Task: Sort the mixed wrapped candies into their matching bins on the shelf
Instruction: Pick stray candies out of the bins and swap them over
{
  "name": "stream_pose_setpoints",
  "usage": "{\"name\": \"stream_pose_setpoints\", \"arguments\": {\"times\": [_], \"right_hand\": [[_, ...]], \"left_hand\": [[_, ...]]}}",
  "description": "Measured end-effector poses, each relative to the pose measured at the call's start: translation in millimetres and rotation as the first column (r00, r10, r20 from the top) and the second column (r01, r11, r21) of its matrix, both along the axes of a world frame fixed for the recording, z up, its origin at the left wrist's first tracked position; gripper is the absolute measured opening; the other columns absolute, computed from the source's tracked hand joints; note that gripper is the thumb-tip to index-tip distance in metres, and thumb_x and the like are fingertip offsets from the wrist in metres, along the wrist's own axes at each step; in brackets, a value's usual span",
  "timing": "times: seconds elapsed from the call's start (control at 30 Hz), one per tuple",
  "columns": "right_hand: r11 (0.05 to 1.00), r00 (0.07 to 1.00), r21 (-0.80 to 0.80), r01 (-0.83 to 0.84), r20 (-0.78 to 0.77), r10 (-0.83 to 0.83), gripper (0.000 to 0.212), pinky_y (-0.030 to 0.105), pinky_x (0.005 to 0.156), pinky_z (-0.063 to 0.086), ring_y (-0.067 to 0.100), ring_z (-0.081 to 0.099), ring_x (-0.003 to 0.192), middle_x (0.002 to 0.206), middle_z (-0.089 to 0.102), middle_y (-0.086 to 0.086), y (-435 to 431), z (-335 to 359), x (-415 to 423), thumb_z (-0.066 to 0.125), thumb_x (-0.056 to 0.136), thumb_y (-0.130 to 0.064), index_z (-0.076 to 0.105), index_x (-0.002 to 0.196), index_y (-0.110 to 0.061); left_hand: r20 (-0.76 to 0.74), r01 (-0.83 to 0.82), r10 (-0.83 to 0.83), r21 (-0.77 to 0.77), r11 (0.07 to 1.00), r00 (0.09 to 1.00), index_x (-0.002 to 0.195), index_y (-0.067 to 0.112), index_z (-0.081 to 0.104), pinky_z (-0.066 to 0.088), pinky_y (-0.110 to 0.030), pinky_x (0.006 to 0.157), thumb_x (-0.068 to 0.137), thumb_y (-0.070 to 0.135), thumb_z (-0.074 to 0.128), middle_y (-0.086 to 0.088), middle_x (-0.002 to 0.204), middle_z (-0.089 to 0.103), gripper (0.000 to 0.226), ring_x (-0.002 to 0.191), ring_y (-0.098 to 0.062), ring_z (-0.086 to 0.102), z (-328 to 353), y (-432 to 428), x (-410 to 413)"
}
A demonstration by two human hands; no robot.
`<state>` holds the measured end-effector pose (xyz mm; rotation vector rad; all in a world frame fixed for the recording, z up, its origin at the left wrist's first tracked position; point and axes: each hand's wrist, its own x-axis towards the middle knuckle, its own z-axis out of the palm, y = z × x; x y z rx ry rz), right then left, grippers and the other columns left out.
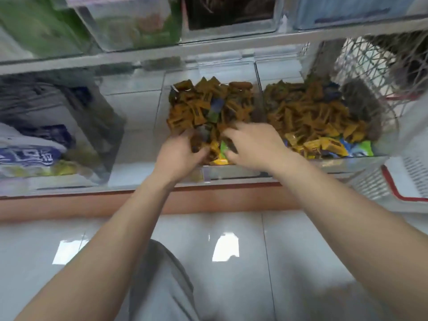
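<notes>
Two clear bins stand side by side on the lower shelf. The middle bin (209, 176) holds a heap of orange-brown wrapped candies (208, 100) with a few green and blue ones mixed in. The right bin (347, 162) holds more orange candies (308, 112), plus yellow, green and blue ones at its front. Both hands reach into the front of the middle bin. My left hand (178, 158) is curled around several dark and orange candies. My right hand (254, 144) lies on the pile with fingers bent among the candies; whether it holds one is hidden.
A clear bin (69, 140) with white and blue packets stands at the left. A white wire basket (379, 72) with a red rim sits at the right. Upper shelf bins (129, 26) hang overhead. An orange shelf edge (115, 205) and glossy tiled floor lie below.
</notes>
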<state>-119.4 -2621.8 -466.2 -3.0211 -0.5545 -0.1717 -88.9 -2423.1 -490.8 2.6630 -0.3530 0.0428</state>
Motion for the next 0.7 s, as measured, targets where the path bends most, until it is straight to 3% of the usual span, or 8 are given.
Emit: {"name": "stream_pose_setpoints", "arguments": {"times": [0.1, 0.17, 0.3, 0.43, 0.53, 0.7], "right_hand": [[0.991, 0.993, -0.134, 0.026, -0.113, -0.041, 0.049, 0.04, 0.071, 0.052, 0.032, 0.063, 0.106, 0.122, 0.064, 0.005, -1, -1, 5, 0.043, 0.095, -0.054, 0.051, 0.138, -0.033], [0.984, 0.974, -0.176, 0.031, -0.215, -0.069, 0.055, 0.043, 0.082, 0.053, 0.035, 0.059, 0.115, 0.131, 0.061, 0.009, 3, -1, 11, 0.042, 0.096, -0.054, 0.042, 0.147, -0.034], [0.989, 0.895, -0.049, 0.136, -0.422, -0.144, 0.06, 0.041, 0.102, 0.043, 0.037, 0.05, 0.126, 0.144, 0.048, 0.017, 16, -8, 17, 0.048, 0.096, -0.049, 0.038, 0.151, -0.028], [0.929, 0.889, 0.199, 0.313, -0.406, -0.212, 0.056, 0.033, 0.085, 0.043, 0.024, 0.055, 0.111, 0.129, 0.059, 0.008, 16, -9, 9, 0.062, 0.086, -0.053, 0.054, 0.135, -0.027], [0.866, 0.918, 0.355, 0.352, -0.312, -0.245, 0.037, 0.03, 0.073, 0.041, 0.021, 0.06, 0.101, 0.108, 0.064, -0.001, 17, -20, 3, 0.074, 0.081, -0.047, 0.06, 0.107, -0.024], [0.752, 0.944, 0.569, 0.331, -0.199, -0.265, 0.023, 0.023, 0.065, 0.036, 0.011, 0.055, 0.089, 0.087, 0.058, -0.018, 16, -19, -13, 0.082, 0.079, -0.033, 0.06, 0.084, -0.028]], "left_hand": [[-0.044, 0.004, -0.008, -0.091, 0.996, 0.999, 0.118, 0.023, 0.065, 0.043, -0.026, 0.078, 0.079, 0.041, 0.075, -0.007, 0.115, 0.068, 0.044, 0.105, -0.028, 0.063, 1, 5, -2], [-0.052, 0.028, -0.035, -0.133, 0.991, 0.998, 0.121, 0.022, 0.064, 0.04, -0.023, 0.076, 0.078, 0.04, 0.075, -0.004, 0.115, 0.069, 0.048, 0.104, -0.024, 0.063, 1, 6, -4], [-0.049, 0.036, -0.049, -0.231, 0.972, 0.998, 0.118, 0.021, 0.067, 0.036, -0.015, 0.074, 0.081, 0.03, 0.074, 0.001, 0.112, 0.071, 0.039, 0.097, -0.013, 0.062, 1, 15, -12], [-0.062, 0.107, -0.116, -0.131, 0.986, 0.991, 0.123, 0.022, 0.065, 0.048, -0.029, 0.089, 0.089, 0.028, 0.064, 0.0, 0.119, 0.069, 0.035, 0.109, -0.021, 0.063, 2, 23, -20], [-0.112, 0.094, -0.106, -0.11, 0.989, 0.988, 0.127, 0.023, 0.065, 0.049, -0.031, 0.094, 0.087, 0.03, 0.065, 0.002, 0.124, 0.068, 0.041, 0.113, -0.021, 0.062, 3, 23, -14], [-0.23, 0.147, -0.154, -0.047, 0.988, 0.961, 0.119, 0.025, 0.07, 0.043, -0.024, 0.081, 0.085, 0.043, 0.069, 0.008, 0.114, 0.068, 0.039, 0.1, -0.012, 0.059, 11, 23, -10]]}}
